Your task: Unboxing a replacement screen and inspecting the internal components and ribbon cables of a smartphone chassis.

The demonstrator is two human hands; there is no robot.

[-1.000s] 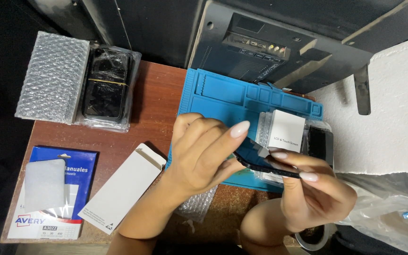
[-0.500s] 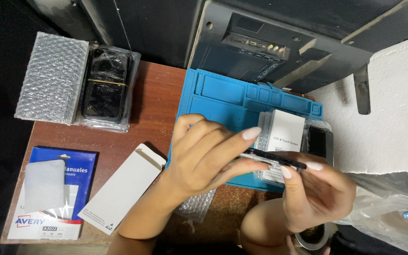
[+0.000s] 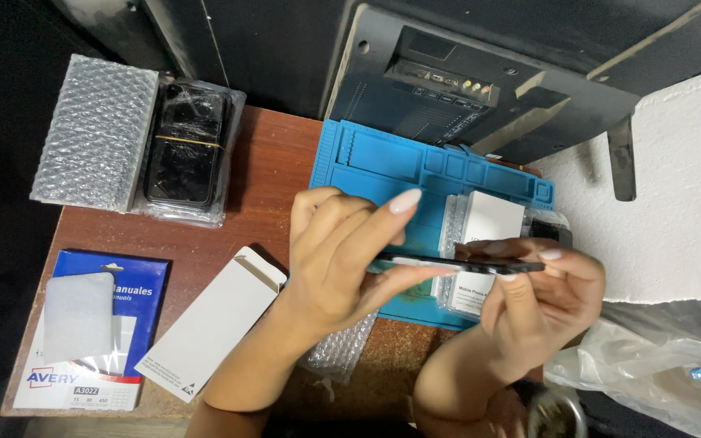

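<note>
Phone [image 3: 464,264], thin and dark, held edge-on and level above the near right part of the blue work mat [image 3: 367,162]. Left hand [image 3: 342,259] pinching its left end, thumb under, long-nailed fingers [image 3: 383,212] curled over the top. Right hand [image 3: 541,296] pinching the right end between thumb and fingertips, palm turned up, a pale nail just over the edge. Both grips closed on the same slab, hands close together but not touching.

Directly beneath the phone, on the right part of the mat: a white box [image 3: 488,223] in clear wrap, partly hidden by the fingers. At the mat's near edge, under the left wrist: a scrap of bubble wrap [image 3: 338,353]. Left of the mat, on the red-brown table [image 3: 269,170]: an open white carton [image 3: 208,324] lying flat, flap end toward the mat. Further left from the mat: a blue label pack [image 3: 139,284] with a white foam pad [image 3: 79,316] on top. Far left of the mat, at the table's back edge: a black phone in a clear bag [image 3: 187,146], banded with a thin yellow elastic, touching a bubble-wrap sleeve [image 3: 95,130] on its left. Behind the mat: a dark monitor back [image 3: 464,89] leaning, ports showing. Right of the mat: white foam sheet [image 3: 675,186], and nearer, a crumpled clear plastic bag [image 3: 651,365].
</note>
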